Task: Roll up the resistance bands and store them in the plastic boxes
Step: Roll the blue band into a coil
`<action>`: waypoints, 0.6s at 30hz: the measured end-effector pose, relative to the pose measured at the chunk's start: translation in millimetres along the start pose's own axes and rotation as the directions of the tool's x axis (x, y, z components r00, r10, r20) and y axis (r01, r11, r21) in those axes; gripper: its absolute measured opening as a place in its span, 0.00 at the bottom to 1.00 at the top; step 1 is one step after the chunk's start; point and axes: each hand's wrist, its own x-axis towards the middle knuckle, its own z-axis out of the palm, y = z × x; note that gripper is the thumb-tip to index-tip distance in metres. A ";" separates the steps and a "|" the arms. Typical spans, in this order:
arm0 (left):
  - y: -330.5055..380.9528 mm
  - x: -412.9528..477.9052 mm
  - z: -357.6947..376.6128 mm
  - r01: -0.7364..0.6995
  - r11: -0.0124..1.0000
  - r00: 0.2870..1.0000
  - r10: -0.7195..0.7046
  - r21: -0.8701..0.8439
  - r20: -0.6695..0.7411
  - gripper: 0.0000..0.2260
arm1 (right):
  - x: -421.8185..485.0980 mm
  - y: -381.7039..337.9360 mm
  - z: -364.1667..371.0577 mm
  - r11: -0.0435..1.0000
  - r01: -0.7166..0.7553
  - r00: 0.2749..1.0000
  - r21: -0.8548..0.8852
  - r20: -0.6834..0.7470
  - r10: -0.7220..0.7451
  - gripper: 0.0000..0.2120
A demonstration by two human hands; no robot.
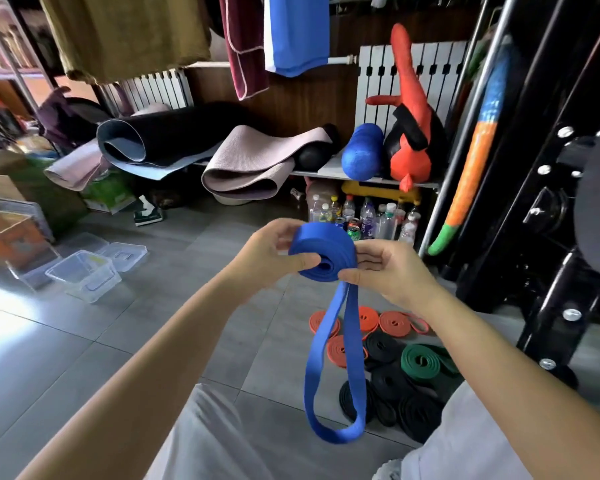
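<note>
Over the grey floor, with clear plastic boxes lying left and rolled bands heaped right, a half-rolled blue band is held up: left hand grips the coil, right hand pinches where its loose loop drops.

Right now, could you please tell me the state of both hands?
Left hand: closed, gripping the coil of the blue resistance band.
Right hand: closed, pinching the same band where its loose loop hangs.

Floor open toward plastic boxes
</note>
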 end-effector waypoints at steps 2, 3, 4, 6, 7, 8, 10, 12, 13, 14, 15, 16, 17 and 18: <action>13.7 3.9 -4.9 -0.131 0.903 0.991 0.115 0.410 0.063 0.29 | 2.0 -0.3 1.2 0.993 -0.001 0.998 -0.118 0.064 0.008 0.17; 21.7 5.4 -4.2 -0.171 0.805 0.984 0.107 0.568 0.145 0.32 | 3.0 -1.0 3.0 0.982 0.016 0.995 -0.187 0.095 0.002 0.16; 27.9 6.6 -1.6 -0.200 0.687 0.974 0.064 0.699 0.216 0.33 | 3.3 -1.3 4.9 0.970 0.034 0.993 -0.243 0.115 -0.006 0.15; 33.1 9.0 4.7 -0.257 0.465 0.954 -0.020 0.847 0.300 0.24 | 1.3 -0.2 7.7 0.957 0.056 0.993 -0.283 0.120 -0.023 0.15; 33.1 9.5 6.4 -0.276 0.421 0.948 -0.028 0.864 0.316 0.18 | -0.7 1.4 8.3 0.957 0.061 0.994 -0.284 0.104 -0.033 0.15; 30.8 9.9 6.9 -0.282 0.435 0.947 -0.018 0.855 0.321 0.15 | -3.0 3.5 8.4 0.962 0.057 0.996 -0.268 0.078 -0.037 0.16; 22.3 9.8 5.1 -0.258 0.565 0.955 0.024 0.783 0.297 0.14 | -6.8 8.5 6.4 0.984 0.028 0.999 -0.177 0.020 -0.025 0.18; 14.2 9.1 3.1 -0.219 0.716 0.968 0.075 0.663 0.239 0.14 | -8.7 12.4 2.4 0.995 -0.005 1.000 -0.099 -0.016 0.004 0.19; 11.0 8.1 3.1 -0.200 0.785 0.974 0.096 0.586 0.204 0.14 | -9.9 13.5 0.3 0.997 -0.014 1.000 -0.076 -0.018 0.013 0.19; 8.7 6.5 4.7 -0.182 0.851 0.979 0.112 0.492 0.169 0.15 | -11.2 14.3 -1.8 0.998 -0.016 1.000 -0.054 -0.017 0.015 0.19; 6.6 4.7 6.8 -0.158 0.914 0.985 0.116 0.374 0.132 0.15 | -12.2 15.1 -3.9 1.000 -0.013 1.000 -0.028 -0.023 0.012 0.19; 4.4 3.7 8.7 -0.126 0.963 0.990 0.107 0.236 0.091 0.15 | -13.5 15.4 -5.8 1.000 -0.008 0.999 0.002 -0.038 0.008 0.19; 2.8 2.5 9.9 -0.097 0.990 0.994 0.092 0.099 0.053 0.15 | -14.4 14.9 -7.1 0.999 -0.001 0.998 0.034 -0.060 0.003 0.19; 1.4 1.2 11.1 -0.075 0.997 0.997 0.076 -0.024 0.022 0.16 | -15.0 14.4 -8.0 0.998 0.008 0.997 0.063 -0.083 -0.003 0.18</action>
